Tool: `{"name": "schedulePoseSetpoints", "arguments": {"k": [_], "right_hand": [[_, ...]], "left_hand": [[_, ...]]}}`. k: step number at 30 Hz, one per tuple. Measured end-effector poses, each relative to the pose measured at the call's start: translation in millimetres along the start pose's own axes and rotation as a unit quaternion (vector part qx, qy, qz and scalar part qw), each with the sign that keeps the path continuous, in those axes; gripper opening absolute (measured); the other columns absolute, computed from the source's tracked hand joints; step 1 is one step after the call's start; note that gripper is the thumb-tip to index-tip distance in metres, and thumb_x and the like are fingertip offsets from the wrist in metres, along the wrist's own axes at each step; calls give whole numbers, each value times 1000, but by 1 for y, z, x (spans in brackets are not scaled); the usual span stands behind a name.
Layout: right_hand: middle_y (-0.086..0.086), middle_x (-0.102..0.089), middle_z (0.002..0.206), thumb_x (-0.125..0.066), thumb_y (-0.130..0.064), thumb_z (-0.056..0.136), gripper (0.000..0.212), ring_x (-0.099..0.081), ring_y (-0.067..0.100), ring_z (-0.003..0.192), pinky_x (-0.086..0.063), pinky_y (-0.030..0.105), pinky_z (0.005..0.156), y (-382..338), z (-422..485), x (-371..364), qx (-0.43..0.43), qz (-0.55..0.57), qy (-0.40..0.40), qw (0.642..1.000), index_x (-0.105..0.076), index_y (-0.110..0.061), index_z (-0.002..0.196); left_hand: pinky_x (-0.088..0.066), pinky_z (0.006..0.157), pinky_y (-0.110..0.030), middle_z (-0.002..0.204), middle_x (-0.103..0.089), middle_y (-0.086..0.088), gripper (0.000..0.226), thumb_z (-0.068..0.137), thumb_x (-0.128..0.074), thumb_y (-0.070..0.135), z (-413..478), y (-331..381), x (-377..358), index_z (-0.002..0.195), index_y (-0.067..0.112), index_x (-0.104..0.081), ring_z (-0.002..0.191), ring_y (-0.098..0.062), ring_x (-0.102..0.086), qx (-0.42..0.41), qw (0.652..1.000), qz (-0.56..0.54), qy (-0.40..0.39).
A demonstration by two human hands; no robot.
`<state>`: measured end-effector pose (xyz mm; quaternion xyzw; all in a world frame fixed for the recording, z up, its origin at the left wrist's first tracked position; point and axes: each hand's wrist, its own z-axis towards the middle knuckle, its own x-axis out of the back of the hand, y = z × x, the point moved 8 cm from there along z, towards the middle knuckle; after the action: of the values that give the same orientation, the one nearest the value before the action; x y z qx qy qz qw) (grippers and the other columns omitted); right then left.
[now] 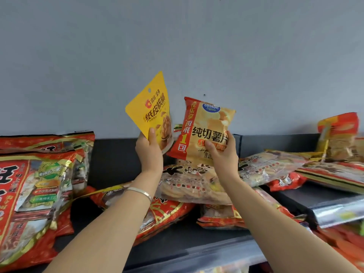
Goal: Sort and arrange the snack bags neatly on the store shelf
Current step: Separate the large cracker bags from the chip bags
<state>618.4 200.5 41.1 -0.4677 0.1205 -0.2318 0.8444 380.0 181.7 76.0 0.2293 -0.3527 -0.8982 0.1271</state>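
Shelf (197, 239) in disarray, seen from the head camera! The left hand (149, 152) gripped a yellow pouch (151, 109) by its lower corner, tilted. The right hand (222, 154) clutched a chip bag (206, 131) from below. Both bags were up in the air before the grey wall (177, 46). Beneath them cracker bags (189, 186) lay heaped crosswise, and big red bags (29, 194) were stacked at the left. By my reckoning the sorting was barely begun: two small bags unplaced, the heap not yet squared.
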Motion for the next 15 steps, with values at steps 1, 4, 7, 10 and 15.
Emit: {"name": "schedulePoseSetpoints", "arguments": {"k": [1,4,7,10,15], "right_hand": [[-16,-61,113,-69,-48,82,73,-62,11,106,-55,45,88,0,4,16,5,-3,16,1000,-30,-35,142],[-16,-61,112,-68,-48,83,70,-63,11,104,-56,46,85,5,16,72,9,-15,63,998,-31,-34,141],[-15,-60,112,-67,-48,83,69,-62,12,104,-56,46,84,15,27,139,10,-45,102,994,-31,-32,141],[-12,-61,113,-67,-49,83,72,-63,13,103,-56,44,81,29,38,211,4,-91,127,988,-30,-31,142],[-6,-61,122,-66,-51,83,78,-60,20,111,-53,43,85,53,61,315,-12,-160,143,977,-26,-28,146]], "left_hand": [[-45,90,-28,110,-64,-5,26,101,-40,16,-5,7,-14,114,5,-59,104,-18,-59,-7,1000,-14,-10],[-48,92,-32,108,-66,-2,20,100,-42,18,-27,19,-63,108,15,-60,103,-17,-61,-4,998,-44,-54],[-46,79,-32,89,-64,4,17,100,-43,22,-62,32,-118,99,17,-59,82,-10,-59,-6,994,-31,-100],[-37,65,-39,86,-60,-19,28,100,-42,20,-103,45,-170,99,-3,-58,75,-33,-51,8,993,-37,-111],[-38,65,-35,103,-61,-30,25,100,-42,17,-154,49,-251,103,0,-60,96,-46,-52,19,988,-53,-145]]}}
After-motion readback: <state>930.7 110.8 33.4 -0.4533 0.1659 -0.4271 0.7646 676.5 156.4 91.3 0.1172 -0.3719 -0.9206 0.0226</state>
